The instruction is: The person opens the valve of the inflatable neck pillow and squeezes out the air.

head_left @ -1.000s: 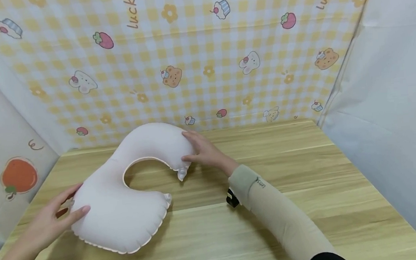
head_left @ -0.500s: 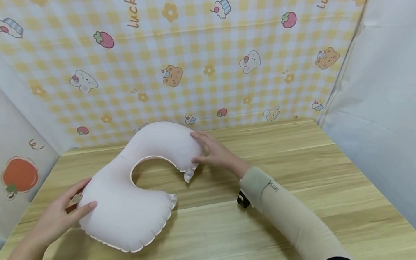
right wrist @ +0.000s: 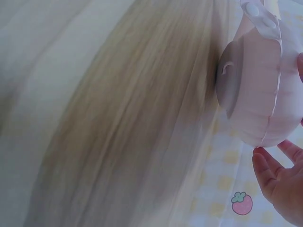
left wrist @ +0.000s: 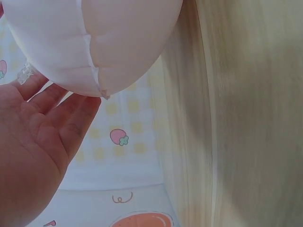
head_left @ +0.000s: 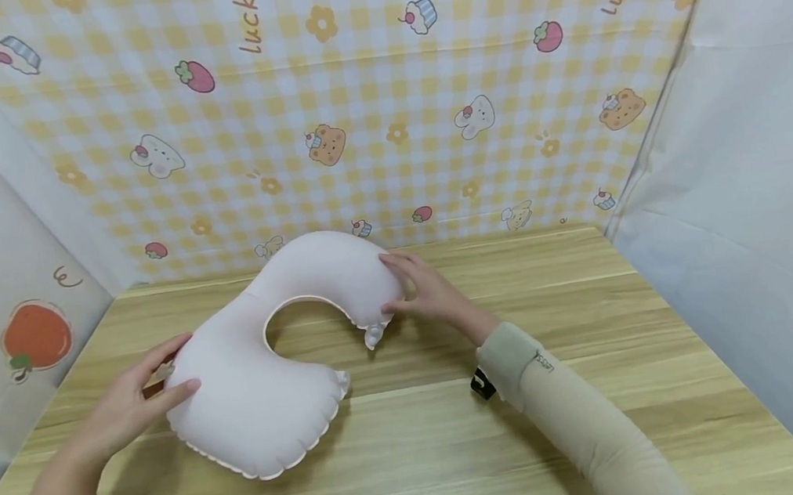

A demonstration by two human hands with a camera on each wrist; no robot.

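A pale U-shaped pillow (head_left: 239, 395), gap facing right, slants away from the left hand (head_left: 125, 401) to the farther right hand (head_left: 436, 293), each gripping with thumb and fingers.

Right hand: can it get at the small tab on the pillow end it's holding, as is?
Likely yes: the tab sits close beside the right hand, with nothing visible between them. But that hand grips the pillow, so it would probably have to shift its hold first.
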